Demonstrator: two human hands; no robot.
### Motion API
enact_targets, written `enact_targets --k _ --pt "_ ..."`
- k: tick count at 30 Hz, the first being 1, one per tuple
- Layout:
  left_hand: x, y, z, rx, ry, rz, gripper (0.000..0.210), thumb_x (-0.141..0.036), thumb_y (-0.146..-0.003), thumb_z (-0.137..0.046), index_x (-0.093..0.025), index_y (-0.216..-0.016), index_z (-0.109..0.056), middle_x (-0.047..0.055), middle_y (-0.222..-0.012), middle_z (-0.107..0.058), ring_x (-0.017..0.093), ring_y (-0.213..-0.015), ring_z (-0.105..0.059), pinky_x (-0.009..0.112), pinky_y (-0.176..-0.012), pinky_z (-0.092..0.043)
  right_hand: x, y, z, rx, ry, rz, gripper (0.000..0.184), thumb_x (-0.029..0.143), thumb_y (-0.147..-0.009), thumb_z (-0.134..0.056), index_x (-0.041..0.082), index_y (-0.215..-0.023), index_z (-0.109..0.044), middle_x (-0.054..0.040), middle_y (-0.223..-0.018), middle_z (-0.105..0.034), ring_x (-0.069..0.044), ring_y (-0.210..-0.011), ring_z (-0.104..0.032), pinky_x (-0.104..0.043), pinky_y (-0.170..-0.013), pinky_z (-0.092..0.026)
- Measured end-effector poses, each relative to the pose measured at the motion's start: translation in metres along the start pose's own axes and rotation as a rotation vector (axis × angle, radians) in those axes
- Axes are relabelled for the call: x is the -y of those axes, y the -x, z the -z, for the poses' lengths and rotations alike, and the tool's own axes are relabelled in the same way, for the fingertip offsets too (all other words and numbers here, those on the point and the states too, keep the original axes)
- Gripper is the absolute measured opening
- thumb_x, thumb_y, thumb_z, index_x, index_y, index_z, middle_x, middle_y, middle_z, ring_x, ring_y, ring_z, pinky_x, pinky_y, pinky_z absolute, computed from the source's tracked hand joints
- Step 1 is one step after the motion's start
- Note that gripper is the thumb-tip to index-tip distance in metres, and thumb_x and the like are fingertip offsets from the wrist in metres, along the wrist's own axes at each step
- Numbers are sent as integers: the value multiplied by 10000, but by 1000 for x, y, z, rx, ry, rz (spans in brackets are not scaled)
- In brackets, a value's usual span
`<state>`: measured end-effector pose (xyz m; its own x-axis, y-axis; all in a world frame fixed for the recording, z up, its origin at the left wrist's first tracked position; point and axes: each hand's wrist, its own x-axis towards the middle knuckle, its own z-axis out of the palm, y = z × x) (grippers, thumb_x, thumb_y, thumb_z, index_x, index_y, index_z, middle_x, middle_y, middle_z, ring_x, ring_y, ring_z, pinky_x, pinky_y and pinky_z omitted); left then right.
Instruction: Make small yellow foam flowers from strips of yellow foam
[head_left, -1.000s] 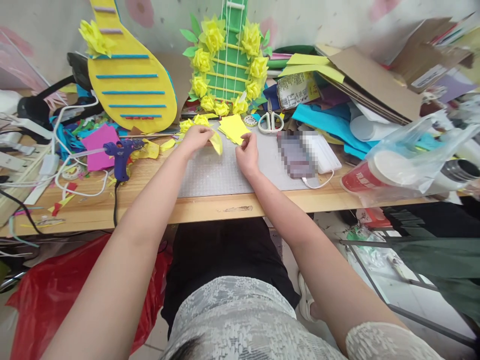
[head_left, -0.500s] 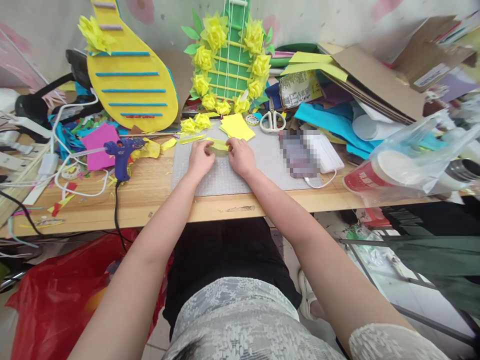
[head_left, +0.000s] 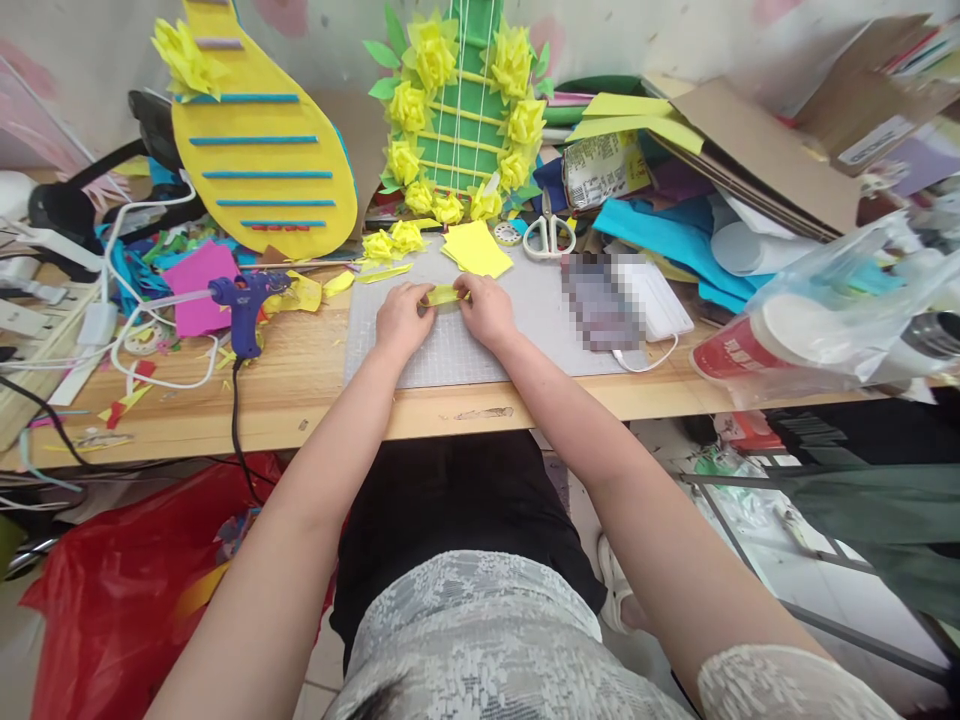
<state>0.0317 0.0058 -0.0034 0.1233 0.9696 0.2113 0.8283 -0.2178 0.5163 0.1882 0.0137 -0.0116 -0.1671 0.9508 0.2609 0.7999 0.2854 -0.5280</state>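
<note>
Between my hands is a narrow folded strip of yellow paper, held over the grey cutting mat. My left hand pinches its left end, and my right hand grips the right end; the fingertips are partly hidden behind the hands. Just beyond lies a stack of yellow paper squares. Loose yellow paper flowers rest at the mat's far left edge, near a yellow paper scrap. White-handled scissors lie to the right of the stack.
A purple glue gun with its cord stands at left. Behind are a yellow cardboard instrument and a green one with yellow flowers. To the right sit a blurred-out phone, a white power bank and a bagged red cup.
The yellow paper between my hands now looks narrower and flatter, and both hands have closed in on its ends. The view has shifted slightly.
</note>
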Motion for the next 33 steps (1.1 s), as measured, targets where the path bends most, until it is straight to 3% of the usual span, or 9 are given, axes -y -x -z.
enact_targets --k 12,18,33 --pt "3 0 -2 -34 79 63 353 -175 -839 -580 -164 -1180 -671 71 -1014 -733 223 -1031 -597 334 -918 -455 -9 0 -3 -16 -283 -145 236 160 -775 -534 207 -1006 -554 -5 -858 -670 -164 -822 -589 -316 -800 -447" --pt "2 -4 -5 -75 113 135 320 -220 -852 -575 -184 -1152 -682 59 -977 -735 220 -993 -613 331 -883 -455 -1 -3 -7 -34 -192 -213 217 173 -805 -524 202 -1020 -537 -11 -841 -669 -179 -821 -588 -327 -795 -429" --pt "-6 -3 -4 -100 22 173 391 -192 -794 -625 -241 -1173 -547 28 -903 -696 238 -1065 -557 341 -851 -454 3 -2 -12 -61 -23 -172 242 138 -810 -476 186 -1040 -530 -51 -868 -674 -225 -903 -576 -345 -814 -422"
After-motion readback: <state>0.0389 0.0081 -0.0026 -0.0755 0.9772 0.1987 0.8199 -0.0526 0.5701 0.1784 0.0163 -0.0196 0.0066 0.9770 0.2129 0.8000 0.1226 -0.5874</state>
